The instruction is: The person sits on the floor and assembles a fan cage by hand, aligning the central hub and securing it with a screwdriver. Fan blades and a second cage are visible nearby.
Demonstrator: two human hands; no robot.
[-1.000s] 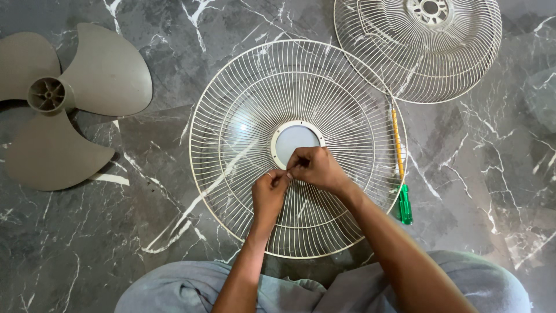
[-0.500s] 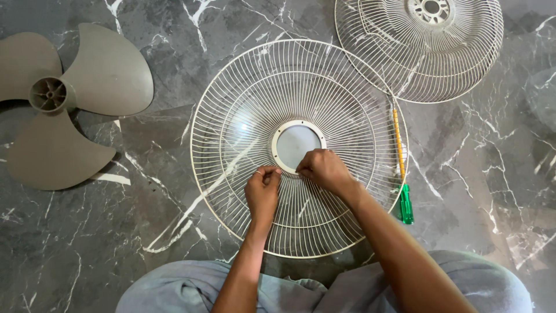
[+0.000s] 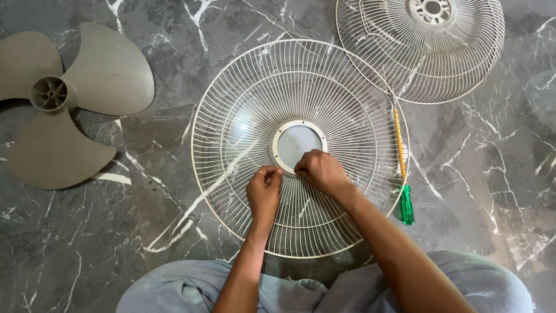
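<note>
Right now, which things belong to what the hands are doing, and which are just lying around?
In hand:
- front fan grille, lying flat on the floor
- its round centre cap
- left hand and right hand, both at the cap's lower rim

Lying about:
- three-blade fan propeller
- second grille
- screwdriver, beside the front grille's right rim

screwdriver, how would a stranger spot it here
Start at the big round wire fan guard lying on the dark marbled floor. Along its right rim lies the screwdriver, thin and straight. It alone has colour: a yellow shaft and a green end.
</note>
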